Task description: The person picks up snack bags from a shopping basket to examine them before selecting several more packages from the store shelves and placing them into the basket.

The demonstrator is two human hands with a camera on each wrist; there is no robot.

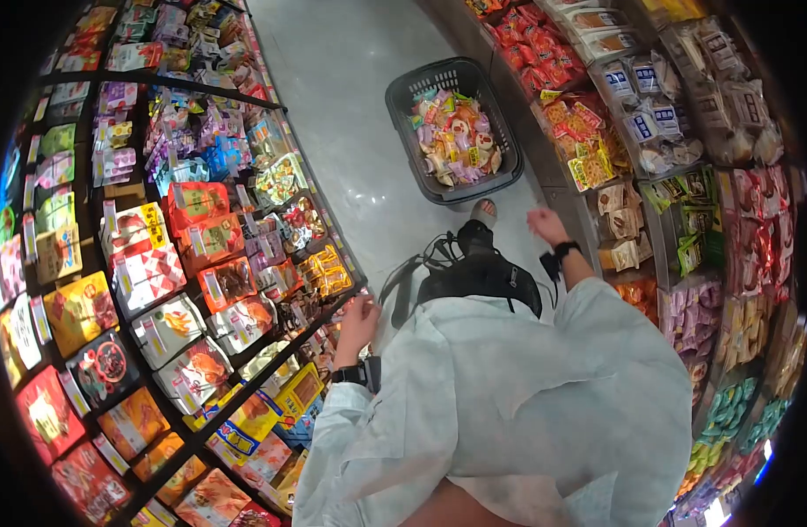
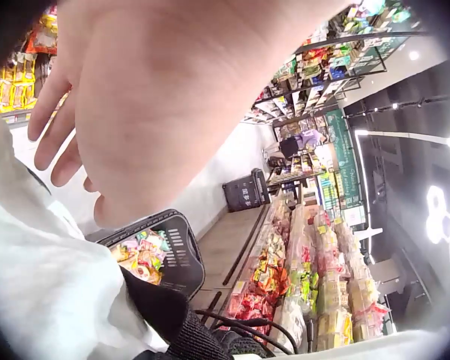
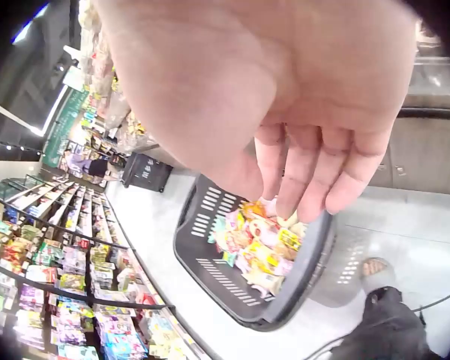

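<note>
In the head view my left hand (image 1: 359,321) hangs beside the left shelf, nearest to some yellow snack packs (image 1: 326,270). The left wrist view shows its fingers (image 2: 58,142) loosely bent, with nothing in them. My right hand (image 1: 548,227) hangs in the aisle near the right shelves, and it too holds nothing. Its fingers (image 3: 324,169) droop in a relaxed curl in the right wrist view, overlapping the basket below. That dark grey basket (image 1: 403,158) stands on the floor ahead of my feet. Colourful wrapped snacks (image 1: 456,136) lie in it.
Tiered shelves of bagged snacks (image 1: 197,364) line the left side, split by black rails. Bins of small packets (image 1: 658,123) run along the right. Grey floor (image 1: 333,105) lies between. Farther down the aisle are a dark bin (image 3: 147,172) and a person (image 2: 304,141).
</note>
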